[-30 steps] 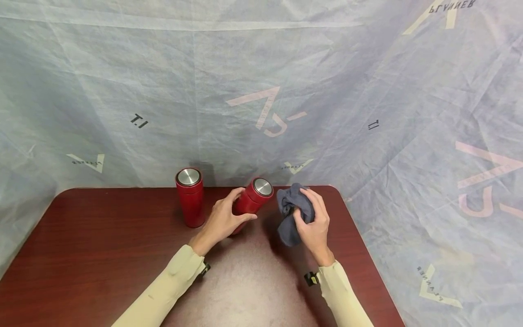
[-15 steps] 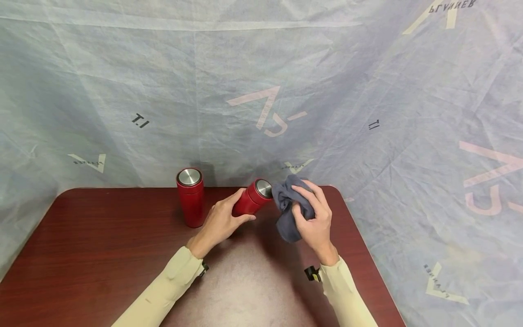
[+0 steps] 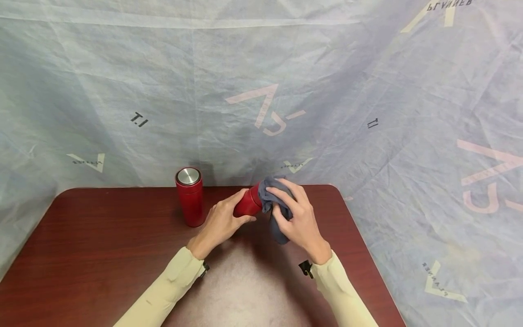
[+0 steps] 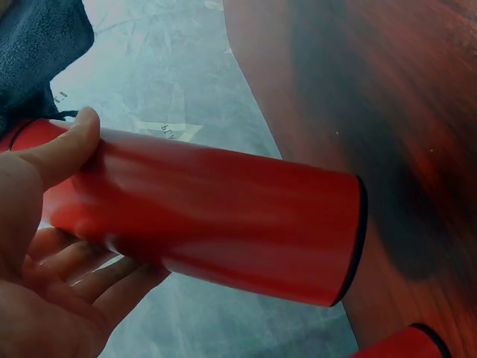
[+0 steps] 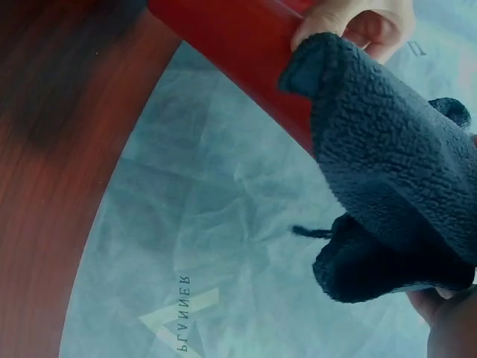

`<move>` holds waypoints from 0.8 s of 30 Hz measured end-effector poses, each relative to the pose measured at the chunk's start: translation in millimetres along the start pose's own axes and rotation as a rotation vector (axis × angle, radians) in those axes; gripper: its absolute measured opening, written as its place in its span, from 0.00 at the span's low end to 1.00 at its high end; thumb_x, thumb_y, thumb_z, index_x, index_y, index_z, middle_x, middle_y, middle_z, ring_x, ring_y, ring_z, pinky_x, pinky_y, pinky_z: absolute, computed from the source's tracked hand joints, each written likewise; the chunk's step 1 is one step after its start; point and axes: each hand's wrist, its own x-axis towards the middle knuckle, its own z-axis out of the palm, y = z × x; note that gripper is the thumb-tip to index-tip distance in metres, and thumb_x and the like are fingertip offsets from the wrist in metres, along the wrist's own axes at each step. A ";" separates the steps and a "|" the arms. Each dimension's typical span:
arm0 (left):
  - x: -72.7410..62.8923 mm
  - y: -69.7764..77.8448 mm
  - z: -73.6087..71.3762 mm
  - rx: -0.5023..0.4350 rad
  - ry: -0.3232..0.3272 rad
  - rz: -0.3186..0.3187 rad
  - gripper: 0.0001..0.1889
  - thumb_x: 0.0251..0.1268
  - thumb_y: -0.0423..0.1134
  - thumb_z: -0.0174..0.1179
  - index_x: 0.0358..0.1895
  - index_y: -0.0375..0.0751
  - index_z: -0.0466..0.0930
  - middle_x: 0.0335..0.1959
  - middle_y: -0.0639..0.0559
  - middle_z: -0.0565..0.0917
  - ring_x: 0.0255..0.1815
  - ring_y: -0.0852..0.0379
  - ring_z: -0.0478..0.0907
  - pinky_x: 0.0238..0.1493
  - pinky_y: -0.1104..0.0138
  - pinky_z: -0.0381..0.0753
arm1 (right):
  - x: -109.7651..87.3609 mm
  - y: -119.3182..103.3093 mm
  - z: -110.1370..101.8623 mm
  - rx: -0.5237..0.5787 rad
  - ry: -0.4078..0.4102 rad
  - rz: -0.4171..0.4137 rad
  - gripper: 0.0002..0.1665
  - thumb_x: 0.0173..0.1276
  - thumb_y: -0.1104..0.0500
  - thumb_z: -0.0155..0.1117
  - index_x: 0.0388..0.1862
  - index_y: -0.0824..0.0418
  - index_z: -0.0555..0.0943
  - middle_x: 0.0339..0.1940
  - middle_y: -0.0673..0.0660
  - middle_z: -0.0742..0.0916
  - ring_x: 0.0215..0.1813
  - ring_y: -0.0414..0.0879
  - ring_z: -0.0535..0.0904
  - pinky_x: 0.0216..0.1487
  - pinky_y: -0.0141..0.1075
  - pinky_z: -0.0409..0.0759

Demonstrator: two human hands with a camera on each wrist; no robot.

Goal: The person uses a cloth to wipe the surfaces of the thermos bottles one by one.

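My left hand (image 3: 222,221) grips a red thermos flask (image 4: 223,212) around its body, thumb on one side and fingers on the other. The flask tilts to the right, its base raised off the table in the left wrist view. My right hand (image 3: 300,220) holds a bunched dark grey-blue cloth (image 5: 395,149) with a fleecy texture. The cloth covers the flask's lid end, so the steel top is hidden. A second red thermos flask (image 3: 191,200) with a round steel lid stands upright on the table, left of my left hand.
The dark red wooden table (image 3: 102,245) has rounded far corners. A pale grey-blue fabric sheet (image 3: 163,91) with printed letters hangs close behind its far edge and along the right side. Light glares off the table between my forearms.
My right hand has moved left with the cloth, from beside the flask onto its lid end. The held flask has tipped a little further right. The upright flask stays in place.
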 end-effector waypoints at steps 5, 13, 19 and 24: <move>-1.0 -1.0 -0.6 0.012 -0.003 0.005 0.40 0.56 0.43 0.84 0.74 0.52 0.78 0.61 0.51 0.87 0.49 0.50 0.87 0.48 0.53 0.89 | 0.2 0.5 1.3 -0.032 -0.045 0.013 0.25 0.72 0.66 0.65 0.67 0.52 0.86 0.73 0.60 0.80 0.68 0.59 0.76 0.60 0.56 0.84; -5.1 2.4 -1.2 0.047 0.002 0.021 0.42 0.56 0.42 0.84 0.75 0.44 0.77 0.68 0.43 0.84 0.58 0.45 0.87 0.54 0.49 0.89 | 9.0 3.1 -0.3 -0.008 -0.086 0.002 0.25 0.71 0.69 0.64 0.64 0.53 0.88 0.73 0.60 0.80 0.66 0.57 0.77 0.56 0.56 0.85; -8.5 4.3 -2.1 0.069 0.004 0.041 0.43 0.54 0.42 0.85 0.75 0.40 0.76 0.69 0.39 0.82 0.65 0.41 0.84 0.57 0.47 0.87 | 18.2 8.6 -2.8 0.050 -0.123 0.033 0.25 0.71 0.69 0.62 0.62 0.53 0.89 0.71 0.58 0.81 0.65 0.56 0.77 0.54 0.55 0.83; -10.1 3.2 -2.8 0.079 0.009 0.067 0.43 0.54 0.42 0.85 0.75 0.39 0.77 0.70 0.39 0.82 0.67 0.41 0.82 0.59 0.47 0.87 | 23.0 15.3 -4.6 0.109 -0.155 0.077 0.25 0.71 0.70 0.62 0.61 0.52 0.89 0.70 0.58 0.82 0.69 0.56 0.77 0.57 0.55 0.82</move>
